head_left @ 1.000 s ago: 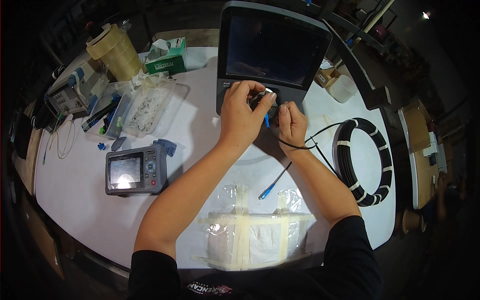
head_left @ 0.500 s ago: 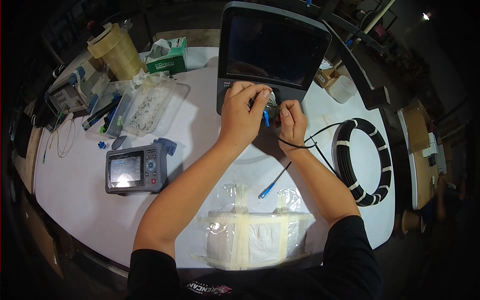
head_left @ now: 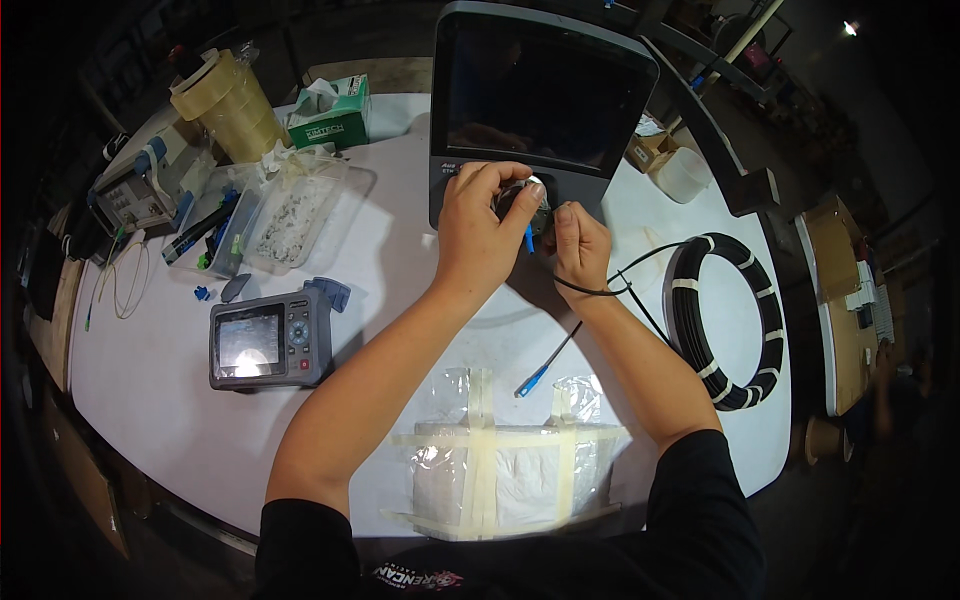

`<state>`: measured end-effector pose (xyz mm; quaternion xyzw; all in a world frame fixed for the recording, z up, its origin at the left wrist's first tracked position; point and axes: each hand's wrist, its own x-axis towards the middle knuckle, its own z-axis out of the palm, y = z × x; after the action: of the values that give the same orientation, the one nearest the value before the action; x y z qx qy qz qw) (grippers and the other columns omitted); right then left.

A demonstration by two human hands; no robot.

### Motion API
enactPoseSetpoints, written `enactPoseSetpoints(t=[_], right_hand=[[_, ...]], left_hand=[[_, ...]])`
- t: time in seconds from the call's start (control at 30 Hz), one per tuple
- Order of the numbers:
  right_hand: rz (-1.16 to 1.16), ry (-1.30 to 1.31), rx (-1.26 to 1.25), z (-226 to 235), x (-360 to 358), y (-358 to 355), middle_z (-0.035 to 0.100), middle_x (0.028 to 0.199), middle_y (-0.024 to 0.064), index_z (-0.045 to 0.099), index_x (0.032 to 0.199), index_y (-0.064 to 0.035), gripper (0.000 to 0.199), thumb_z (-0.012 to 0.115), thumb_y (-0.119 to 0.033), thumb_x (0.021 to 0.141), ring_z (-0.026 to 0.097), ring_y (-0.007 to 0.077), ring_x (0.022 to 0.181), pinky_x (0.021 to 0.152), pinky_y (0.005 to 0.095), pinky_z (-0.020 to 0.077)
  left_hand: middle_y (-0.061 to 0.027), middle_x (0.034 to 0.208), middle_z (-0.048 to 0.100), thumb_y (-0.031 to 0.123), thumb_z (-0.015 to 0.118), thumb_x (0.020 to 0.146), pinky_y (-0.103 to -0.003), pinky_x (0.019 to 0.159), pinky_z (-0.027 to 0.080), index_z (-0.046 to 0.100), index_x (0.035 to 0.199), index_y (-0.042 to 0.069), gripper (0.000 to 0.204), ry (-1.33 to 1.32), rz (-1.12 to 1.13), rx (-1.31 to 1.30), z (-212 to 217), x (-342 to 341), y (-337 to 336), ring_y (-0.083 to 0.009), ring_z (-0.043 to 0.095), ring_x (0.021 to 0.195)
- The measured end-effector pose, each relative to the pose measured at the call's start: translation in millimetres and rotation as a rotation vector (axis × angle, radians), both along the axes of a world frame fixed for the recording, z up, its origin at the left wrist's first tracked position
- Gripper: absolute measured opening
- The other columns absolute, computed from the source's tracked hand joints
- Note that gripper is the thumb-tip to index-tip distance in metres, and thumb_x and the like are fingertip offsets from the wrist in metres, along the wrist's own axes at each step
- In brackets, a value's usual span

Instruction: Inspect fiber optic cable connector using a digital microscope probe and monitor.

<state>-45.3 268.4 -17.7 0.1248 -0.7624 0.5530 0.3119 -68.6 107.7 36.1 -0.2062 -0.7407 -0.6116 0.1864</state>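
Note:
A dark device with a large black screen [head_left: 545,95] stands at the far middle of the table. My left hand [head_left: 478,225] is curled round a rounded, partly shiny fitting [head_left: 540,190] at its lower front, thumb on top. From that fitting a blue fibre connector [head_left: 529,238] points down, just beside my fingers. Close on its right, my right hand [head_left: 582,245] is closed with thumb and fingers pressed together; what they pinch is hidden. A black cable [head_left: 605,293] crosses my right wrist toward a tied coil [head_left: 685,310]. A second blue connector [head_left: 533,380] lies on the table between my forearms.
A handheld tester [head_left: 268,342] sits at left. Behind it are clear trays [head_left: 300,225], tape rolls [head_left: 228,105], a green tissue box [head_left: 330,115] and a bench instrument [head_left: 140,200]. A taped clear package [head_left: 515,480] lies nearest me; a white tub [head_left: 682,178] stands far right.
My right hand has shifted slightly, its thumb and fingers turning a little. My left thumb has moved slightly on the fitting. The whole view has drifted a little; the table's things lie as before.

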Motion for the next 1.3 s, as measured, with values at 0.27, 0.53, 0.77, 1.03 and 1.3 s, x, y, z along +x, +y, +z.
enactPoseSetpoints(t=[0.27, 0.53, 0.77, 1.03, 1.3], right_hand=[[0.02, 0.007, -0.098, 5, 4, -6, 0.056, 0.069, 0.0024, 0.058, 0.088, -0.0024, 0.035, 0.055, -0.03, 0.11, 0.052, 0.0103, 0.059, 0.054, 0.0274, 0.0423], [0.024, 0.068, -0.012, 4, -1, -3, 0.052, 0.068, 0.0033, 0.055, 0.082, -0.0014, 0.035, 0.055, -0.024, 0.109, 0.048, 0.0115, 0.058, 0.055, 0.0287, 0.041], [0.024, 0.003, -0.002, 3, 0, -3, 0.051, 0.064, 0.0039, 0.053, 0.077, -0.0008, 0.043, 0.055, -0.027, 0.111, 0.048, 0.0116, 0.058, 0.054, 0.0295, 0.0404], [0.073, 0.044, -0.134, 7, 1, -10, 0.051, 0.067, 0.0021, 0.052, 0.08, -0.0022, 0.039, 0.053, -0.026, 0.111, 0.049, 0.01, 0.06, 0.055, 0.029, 0.0411], [0.063, -0.002, -0.054, 1, -1, -4, 0.051, 0.066, 0.0024, 0.052, 0.079, -0.0028, 0.039, 0.053, -0.026, 0.111, 0.049, 0.011, 0.058, 0.055, 0.029, 0.041]], left_hand=[[-0.005, 0.108, 0.066, 0.018, 0.071, 0.1, -0.032, 0.093, 0.049, 0.076, 0.109, 0.004, 0.017, 0.029, -0.008, -0.043, -2, -1, -3, -0.0184, 0.061, 0.101], [-0.004, 0.105, 0.065, 0.023, 0.07, 0.1, -0.037, 0.092, 0.049, 0.078, 0.105, 0.009, 0.017, -0.018, -0.037, -0.01, 0, 0, -2, -0.0245, 0.059, 0.104], [-0.005, 0.108, 0.067, 0.019, 0.07, 0.101, -0.032, 0.093, 0.05, 0.077, 0.107, 0.004, 0.017, 0.022, -0.006, -0.051, -1, -1, -3, -0.0185, 0.063, 0.103], [-0.0061, 0.104, 0.067, 0.022, 0.078, 0.093, -0.037, 0.089, 0.051, 0.074, 0.106, 0.006, 0.021, 0.008, -0.018, 0.027, -2, -2, -2, -0.0235, 0.063, 0.098], [-0.0056, 0.103, 0.067, 0.022, 0.076, 0.095, -0.037, 0.089, 0.051, 0.077, 0.101, 0.007, 0.016, 0.001, -0.024, 0.032, -2, -2, -1, -0.0238, 0.062, 0.099]])
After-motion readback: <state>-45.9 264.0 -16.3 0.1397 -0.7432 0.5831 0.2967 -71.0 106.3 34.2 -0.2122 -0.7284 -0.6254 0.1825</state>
